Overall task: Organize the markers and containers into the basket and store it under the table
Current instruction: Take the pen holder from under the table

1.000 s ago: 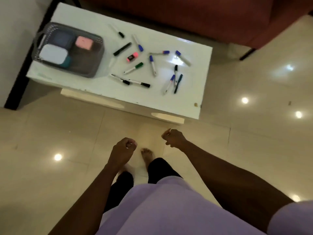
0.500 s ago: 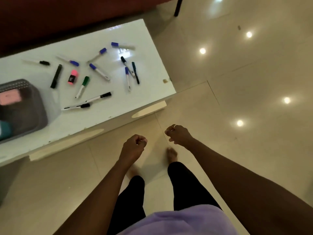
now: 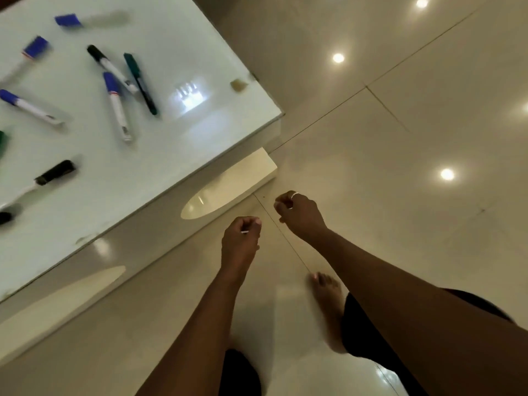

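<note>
Several markers lie scattered on the white table [image 3: 200, 132] at the upper left. Among them are a blue-capped marker [image 3: 117, 110], a dark green pen [image 3: 140, 82] and a black-capped marker [image 3: 54, 172] near the left edge. The basket and containers are out of view. My left hand [image 3: 240, 238] hangs over the floor just off the table's near corner, with fingers curled and nothing in it. My right hand [image 3: 300, 214], wearing a ring, is beside it to the right, also curled and holding nothing. Neither hand touches the table.
The table's white base [image 3: 243, 178] juts out below its corner. A small tan scrap [image 3: 238, 84] sits near the table's right edge. Glossy beige floor tiles with light reflections fill the right side. My bare foot [image 3: 328, 295] is on the floor below my right arm.
The view has swung right and closer to the table's corner, so the basket has left the frame. Both hands stay curled in front of me, now nearer the table's corner.
</note>
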